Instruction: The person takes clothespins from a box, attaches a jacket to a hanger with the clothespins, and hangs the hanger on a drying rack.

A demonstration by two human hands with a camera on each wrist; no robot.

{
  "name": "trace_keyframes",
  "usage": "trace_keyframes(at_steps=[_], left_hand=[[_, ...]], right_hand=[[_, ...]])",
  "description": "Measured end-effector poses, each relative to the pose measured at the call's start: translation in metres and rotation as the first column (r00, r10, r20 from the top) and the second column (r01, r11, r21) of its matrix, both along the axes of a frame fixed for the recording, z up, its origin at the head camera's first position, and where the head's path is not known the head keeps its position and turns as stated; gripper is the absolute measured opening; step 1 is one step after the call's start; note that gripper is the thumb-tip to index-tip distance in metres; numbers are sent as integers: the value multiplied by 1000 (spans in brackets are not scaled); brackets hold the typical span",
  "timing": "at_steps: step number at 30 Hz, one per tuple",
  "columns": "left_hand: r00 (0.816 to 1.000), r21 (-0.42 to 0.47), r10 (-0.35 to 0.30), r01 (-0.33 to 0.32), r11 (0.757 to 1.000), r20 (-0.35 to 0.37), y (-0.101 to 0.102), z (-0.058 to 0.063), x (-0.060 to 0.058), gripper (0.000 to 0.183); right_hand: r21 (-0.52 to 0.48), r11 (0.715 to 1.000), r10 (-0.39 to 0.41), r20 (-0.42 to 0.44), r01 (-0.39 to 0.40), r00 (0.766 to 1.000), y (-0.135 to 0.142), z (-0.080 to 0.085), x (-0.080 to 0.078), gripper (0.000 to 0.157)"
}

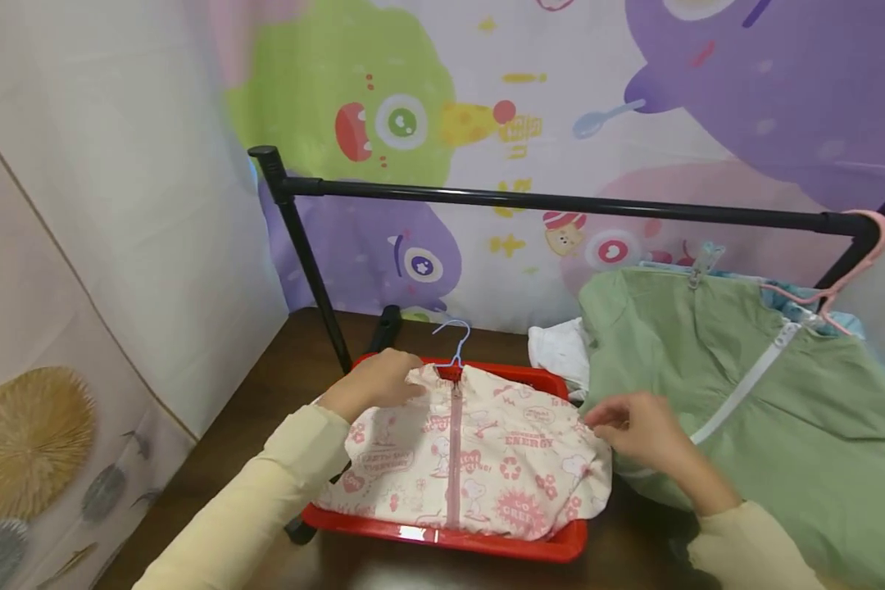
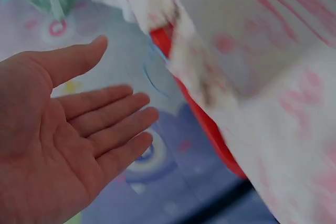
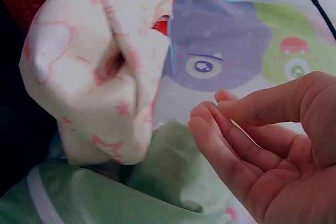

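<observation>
A cream zip-up jacket [image 1: 516, 459] with pink prints lies spread over a red basket [image 1: 406, 533], its pink zipper running down the middle. Out of its collar rises the hook of a light blue hanger [image 1: 458, 357]. My left hand [image 1: 389, 378] is at the jacket's left shoulder; in the left wrist view its palm [image 2: 63, 150] faces up, fingers extended, holding nothing. Beside the right sleeve is my right hand [image 1: 643, 433]. The right wrist view shows its fingers [image 3: 226, 156] loosely bent, thumb close to the fingertips, apart from the jacket and with nothing between them.
A black clothes rack [image 1: 487, 197] stands behind the basket. On its right end hangs a pink hanger [image 1: 859, 262]. Green garments [image 1: 767, 459] are piled at the right, with a white cloth [image 1: 560, 352] beside them. A cartoon-print curtain [image 1: 501, 49] covers the back.
</observation>
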State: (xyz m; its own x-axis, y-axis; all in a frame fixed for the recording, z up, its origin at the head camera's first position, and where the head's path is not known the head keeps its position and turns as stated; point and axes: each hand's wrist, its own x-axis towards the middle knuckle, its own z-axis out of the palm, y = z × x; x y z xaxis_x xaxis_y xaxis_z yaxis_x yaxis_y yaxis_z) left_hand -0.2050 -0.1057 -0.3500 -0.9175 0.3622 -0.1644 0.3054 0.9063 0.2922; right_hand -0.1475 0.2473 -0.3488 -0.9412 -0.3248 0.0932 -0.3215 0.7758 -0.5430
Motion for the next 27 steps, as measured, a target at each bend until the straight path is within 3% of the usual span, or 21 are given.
trace_keyframes(at_steps=[4,6,10,13,17,21,27], left_hand=[[991,-4,132,-132,991,-18,-22,-9,4,42],[986,10,165,-165,986,-26,-30,-18,4,39],[987,88,160,-157,984,-30,-40,-40,0,31],[990,140,129,-121,983,-49,-51,-49,-5,29],[991,177,102,-86,980,-83,-76,-53,-11,25],[992,216,111,-94,972,-66,-103,-56,-13,19],[986,220,167,-159,962,-17,-123,-59,-10,16]], right_hand=[[19,999,27,25,-28,999,5,-12,-2,14],[35,999,23,40,-24,999,11,-17,1,15],[53,998,-39,86,35,995,24,-25,4,15],[74,995,-80,85,74,993,29,-28,-4,16],[100,993,-71,73,63,995,23,-33,-26,18],[98,994,-59,119,47,991,6,-36,-48,21],[94,995,-52,128,40,990,-11,-39,-68,22]])
